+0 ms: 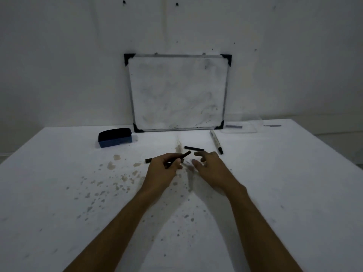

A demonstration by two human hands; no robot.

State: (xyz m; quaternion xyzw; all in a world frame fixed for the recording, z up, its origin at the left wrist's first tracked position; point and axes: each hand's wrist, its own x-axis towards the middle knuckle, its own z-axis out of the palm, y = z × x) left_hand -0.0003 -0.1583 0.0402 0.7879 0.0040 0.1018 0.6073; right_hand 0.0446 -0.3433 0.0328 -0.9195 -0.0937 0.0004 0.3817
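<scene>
Hands meet above one stained white table point(275, 173). The left hand point(165, 169) grips one black marker point(185, 155), fingers curled round it, its free end pointing to 2 o'clock. The right hand point(210, 167), just beside at 3 o'clock, holds nothing, fingers loosely spread. Two short black pieces lie near: one point(194, 148) at 12 o'clock of the hands, one point(148, 160) at 9 o'clock. One white marker point(216, 141) lies at 1 o'clock, one blue eraser point(115, 138) at 10 o'clock, and one whiteboard point(177, 93) leans at 12 o'clock.
</scene>
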